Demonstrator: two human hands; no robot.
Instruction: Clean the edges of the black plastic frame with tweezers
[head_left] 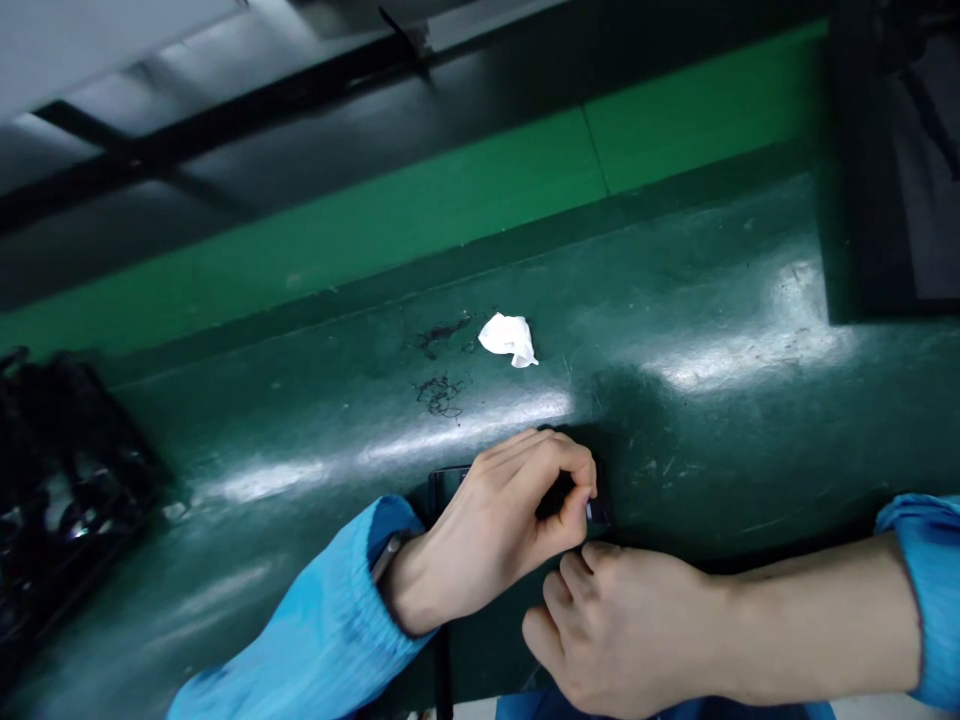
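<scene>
The light is uneven and fairly dim, apparently falling from above; it breaks into white glare on the glossy tabletop point(720, 440) ahead of the fingers point(568, 455) and again farther to their right. A soft shadow spreads just beyond them, to the right. Well left of the fingers, a dark heap point(60, 500) sinks into near-black blur, and the grey structure point(187, 80) far ahead of them smears; around the fingers, detail is moderately sharp

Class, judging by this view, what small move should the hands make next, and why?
Perhaps tilt the left hand slightly to open the view: it hides much of the dark object beneath and is closed in a pinch there. The right hand is curled close beside it.
</scene>
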